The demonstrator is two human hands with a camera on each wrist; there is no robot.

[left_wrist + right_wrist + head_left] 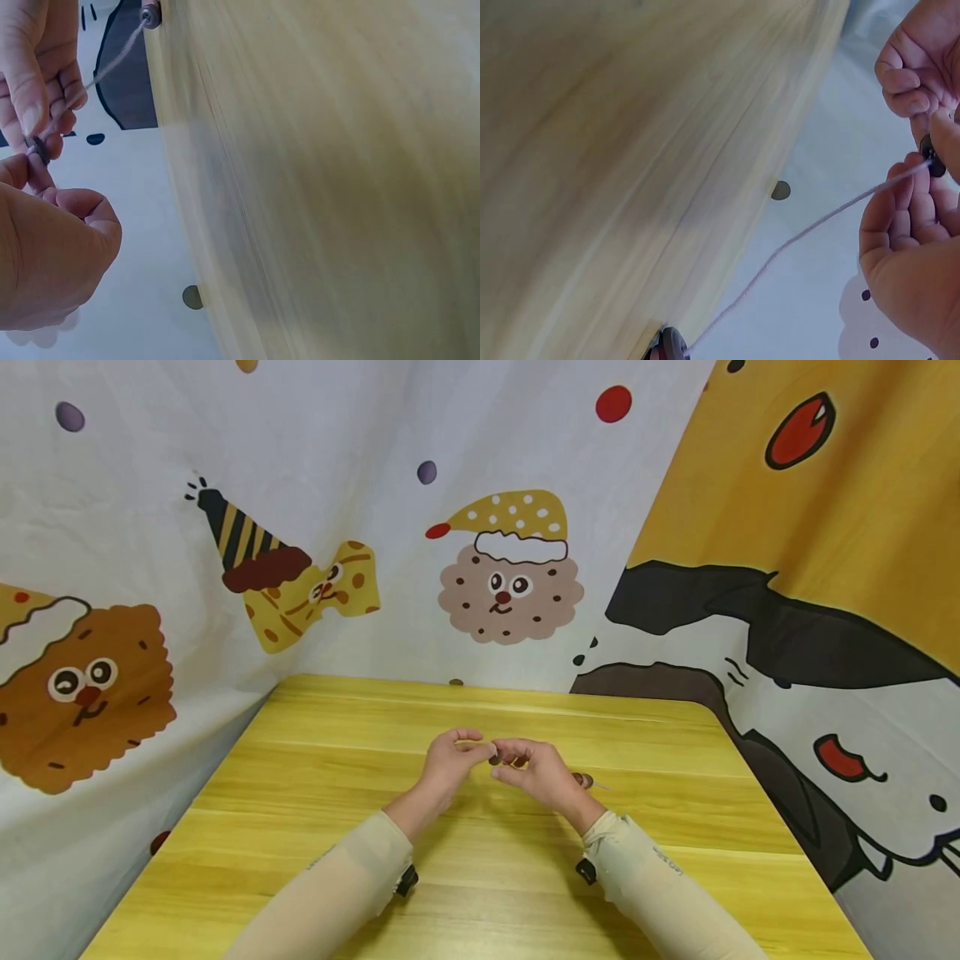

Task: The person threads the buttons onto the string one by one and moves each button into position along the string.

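Now, nearest to the person, 2 beige sleeves (337,885) reach over the yellow table (300,827), and the 2 hands meet above its middle. The left hand (447,760) pinches a small dark bead (39,150) with curled fingers. The right hand (536,768) has its fingers curled too, and it pinches a thin grey thread (802,234) right at the bead. It looks as if the thread end is going into the bead's hole, though the hole is too small to see. To do this well, the left hand should hold the bead still, and the right hand should grip the thread close to its tip so it does not bend, then push slowly. The thread runs from the right hand down to another bead (583,779), which lies on the table just behind that hand. A hard tug could drag that bead along, so the thread should stay a bit loose. The hands are well away from every table edge, so a dropped bead would likely land on the wood. Bare table lies on both sides for the elbows to move. Farther off, the table's back edge touches a cartoon cloth (510,585) with cookie faces, which hangs behind and to the sides.
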